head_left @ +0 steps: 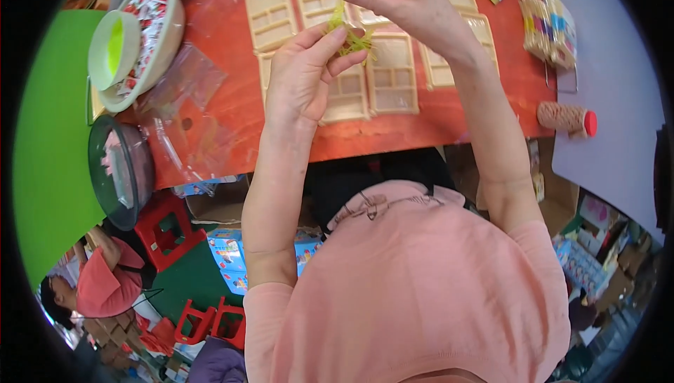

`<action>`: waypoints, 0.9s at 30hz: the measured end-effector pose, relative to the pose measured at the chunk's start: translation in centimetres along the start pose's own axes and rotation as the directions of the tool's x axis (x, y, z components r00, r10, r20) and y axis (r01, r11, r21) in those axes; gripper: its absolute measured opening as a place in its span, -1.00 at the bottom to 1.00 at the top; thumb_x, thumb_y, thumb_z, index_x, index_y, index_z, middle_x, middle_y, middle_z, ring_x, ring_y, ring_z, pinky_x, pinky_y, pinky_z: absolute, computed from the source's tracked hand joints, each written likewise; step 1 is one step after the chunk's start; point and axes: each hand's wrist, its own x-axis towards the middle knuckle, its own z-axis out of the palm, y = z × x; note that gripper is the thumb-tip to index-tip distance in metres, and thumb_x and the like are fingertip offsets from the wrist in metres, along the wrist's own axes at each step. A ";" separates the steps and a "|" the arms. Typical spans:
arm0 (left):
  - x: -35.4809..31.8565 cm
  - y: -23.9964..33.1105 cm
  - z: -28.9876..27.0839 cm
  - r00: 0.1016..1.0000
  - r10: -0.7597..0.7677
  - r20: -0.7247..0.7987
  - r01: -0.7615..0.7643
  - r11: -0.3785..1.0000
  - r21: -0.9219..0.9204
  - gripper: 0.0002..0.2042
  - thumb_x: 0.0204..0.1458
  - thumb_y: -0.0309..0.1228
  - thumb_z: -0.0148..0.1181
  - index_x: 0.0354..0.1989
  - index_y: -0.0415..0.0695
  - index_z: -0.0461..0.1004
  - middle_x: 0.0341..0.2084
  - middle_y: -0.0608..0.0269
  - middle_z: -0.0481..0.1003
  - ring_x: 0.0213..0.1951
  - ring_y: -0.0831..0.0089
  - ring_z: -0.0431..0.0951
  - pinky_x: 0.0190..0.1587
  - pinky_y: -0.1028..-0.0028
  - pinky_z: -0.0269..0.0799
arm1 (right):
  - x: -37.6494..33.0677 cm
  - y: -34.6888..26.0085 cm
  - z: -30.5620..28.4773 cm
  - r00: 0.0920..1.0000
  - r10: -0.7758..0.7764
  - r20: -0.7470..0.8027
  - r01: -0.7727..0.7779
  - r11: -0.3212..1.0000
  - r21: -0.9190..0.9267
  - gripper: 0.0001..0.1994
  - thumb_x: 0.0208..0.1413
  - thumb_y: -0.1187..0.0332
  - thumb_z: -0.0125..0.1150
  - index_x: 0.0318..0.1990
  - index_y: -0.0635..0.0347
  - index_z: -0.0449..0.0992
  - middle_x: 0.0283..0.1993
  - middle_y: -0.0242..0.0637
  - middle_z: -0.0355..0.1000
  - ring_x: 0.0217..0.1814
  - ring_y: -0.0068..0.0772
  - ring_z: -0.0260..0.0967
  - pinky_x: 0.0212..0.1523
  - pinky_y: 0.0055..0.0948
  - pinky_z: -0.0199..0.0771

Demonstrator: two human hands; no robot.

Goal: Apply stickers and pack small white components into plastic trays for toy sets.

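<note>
My left hand [309, 60] holds a small tangle of yellow-green plastic strands [359, 46] between thumb and fingers, above the beige trays. One thin strand end [339, 14] rises from it toward my right hand [407, 4]. That hand's thumb and forefinger are pinched together at the top of this strand. Beneath both hands lie several beige trays [393, 77] divided into compartments, set in rows on the red table [421, 130]. My left hand partly covers some trays, and my right forearm crosses others.
At the left, a large cream bowl [172, 28] holds red-and-white packets and a smaller bowl [128, 42] with yellow-green pieces. A dark bowl [144, 172] sits below. Clear plastic bags [193, 88] lie nearby. To the right are stick bundles [544, 28] and a red-lidded jar [562, 116].
</note>
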 end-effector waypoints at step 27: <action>-1.3 -11.4 9.5 0.953 -0.283 0.111 0.242 0.927 0.285 -0.76 0.16 -0.54 0.17 -0.06 -0.47 0.48 -0.20 -0.04 0.57 -0.21 0.33 0.65 -0.22 0.53 0.68 | -16.2 11.5 -13.5 0.873 -0.086 -0.479 -0.231 0.793 -0.564 -0.71 0.17 0.22 0.30 -0.15 0.31 0.61 -0.34 -0.47 0.49 -0.28 -0.63 0.40 -0.24 -0.57 0.40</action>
